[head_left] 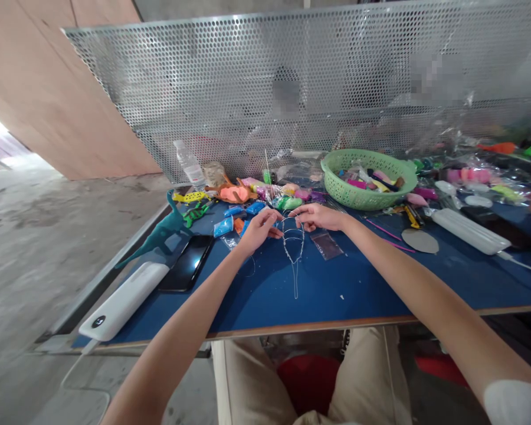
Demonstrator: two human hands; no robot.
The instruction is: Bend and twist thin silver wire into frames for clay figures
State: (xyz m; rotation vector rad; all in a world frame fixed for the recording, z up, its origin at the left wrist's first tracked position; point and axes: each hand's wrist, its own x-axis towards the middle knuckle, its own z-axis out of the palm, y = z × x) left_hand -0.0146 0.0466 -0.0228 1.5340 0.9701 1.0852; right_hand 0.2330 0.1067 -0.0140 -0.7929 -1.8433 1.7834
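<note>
A thin silver wire frame (294, 248), shaped like a narrow shield with a tail, lies on the blue table (358, 283). My left hand (259, 229) pinches its upper left edge. My right hand (316, 216) pinches its upper right edge. Both hands are closed on the wire, close together above the table's middle. A small clear plastic bag (327, 244) lies just right of the frame.
A green basket (366, 177) of coloured clay sits behind my right hand. Clay packets (248, 208), a teal dinosaur figure (161, 233), a black phone (186, 262) and a white power bank (124, 300) lie on the left. Another white power bank (469, 231) lies right. A perforated metal panel (292, 77) backs the table.
</note>
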